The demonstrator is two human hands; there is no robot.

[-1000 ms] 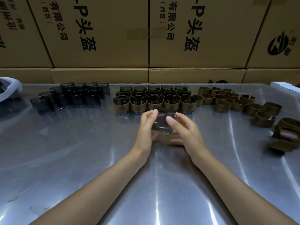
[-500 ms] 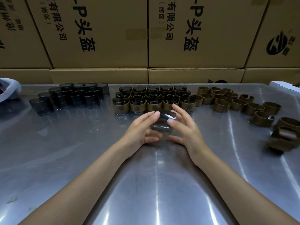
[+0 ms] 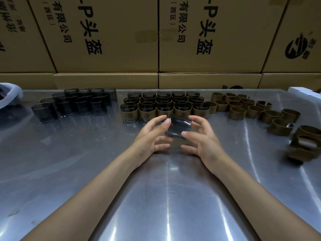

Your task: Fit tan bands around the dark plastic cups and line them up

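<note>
Dark cup held tilted above steel table, pinched between fingertips of left hand and right hand; other fingers spread. Banded cups lined just beyond. Cardboard boxes stacked at far edge.

banded cups block ahead; near table open.

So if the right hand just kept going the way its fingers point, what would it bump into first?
The right hand points forward and slightly left, holding the dark cup. Going straight on, it would probably meet the front row of banded cups first, though depth is hard to judge.
</note>
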